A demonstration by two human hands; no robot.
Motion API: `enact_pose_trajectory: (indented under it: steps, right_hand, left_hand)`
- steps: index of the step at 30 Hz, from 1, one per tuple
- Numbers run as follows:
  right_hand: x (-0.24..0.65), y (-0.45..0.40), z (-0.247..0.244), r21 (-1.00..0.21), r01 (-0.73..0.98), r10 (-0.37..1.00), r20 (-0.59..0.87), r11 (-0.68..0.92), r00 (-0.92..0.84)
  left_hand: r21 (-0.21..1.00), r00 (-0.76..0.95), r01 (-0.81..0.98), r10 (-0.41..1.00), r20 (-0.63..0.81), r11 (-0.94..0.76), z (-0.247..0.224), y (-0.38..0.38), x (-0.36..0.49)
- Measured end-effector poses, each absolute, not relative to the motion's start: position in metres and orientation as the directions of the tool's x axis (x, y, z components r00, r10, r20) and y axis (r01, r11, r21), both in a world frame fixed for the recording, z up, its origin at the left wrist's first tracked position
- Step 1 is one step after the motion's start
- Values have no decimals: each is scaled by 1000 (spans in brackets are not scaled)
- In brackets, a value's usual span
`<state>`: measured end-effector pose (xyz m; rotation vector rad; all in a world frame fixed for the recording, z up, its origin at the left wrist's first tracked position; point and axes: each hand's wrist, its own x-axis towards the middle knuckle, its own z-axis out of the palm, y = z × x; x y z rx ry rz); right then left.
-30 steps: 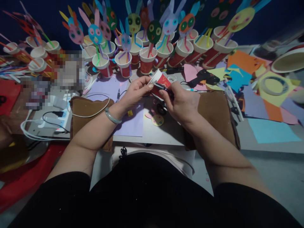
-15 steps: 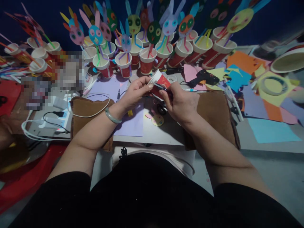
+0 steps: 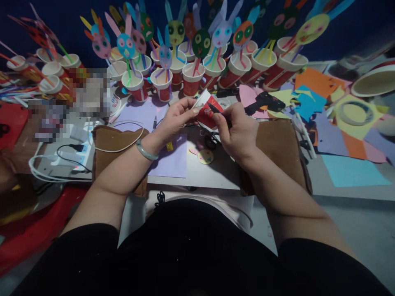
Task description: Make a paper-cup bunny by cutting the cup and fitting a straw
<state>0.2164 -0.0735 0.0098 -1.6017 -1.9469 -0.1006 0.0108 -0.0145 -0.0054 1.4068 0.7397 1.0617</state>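
A red paper cup with a white rim (image 3: 206, 112) is tilted on its side between my hands. My left hand (image 3: 179, 115) grips it by the rim, thumb on the near side. In my right hand (image 3: 236, 127) is a dark pointed tool (image 3: 215, 108), perhaps a pen or a blade, with its tip at the cup's red side. Black-handled scissors (image 3: 211, 141) lie under my right hand. Just below them on the table is a small yellow paper face (image 3: 205, 156) with pink ears.
Behind stand several cups (image 3: 194, 80) holding paper rabbit heads. Purple paper (image 3: 173, 164) and a power strip (image 3: 72, 154) lie left. Brown pads (image 3: 274, 152) flank the work spot. Coloured scraps (image 3: 311, 100) and a tape roll (image 3: 354, 112) lie right. A person's arm (image 3: 8, 168) shows far left.
The tool in my right hand now points up and left with its tip on the cup's side, away from the rim. More of the cup's red side and of the scissors shows.
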Motion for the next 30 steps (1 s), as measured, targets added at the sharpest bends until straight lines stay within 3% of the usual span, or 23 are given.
enact_pose_trajectory:
  steps: [5, 19, 30]
  right_hand:
    - [215, -73, 9, -341, 903, 891, 444, 260, -89]
    - [206, -80, 21, -153, 975, 932, 349, 158, -97]
    - [205, -79, 14, -78, 984, 888, 447, 163, -112]
  left_hand:
    - [971, 356, -167, 908, 222, -172, -2, -17, 13]
    - [965, 310, -230, 930, 197, -128, -13, -20, 19]
    - [964, 345, -250, 922, 177, -92, -10, -26, 23]
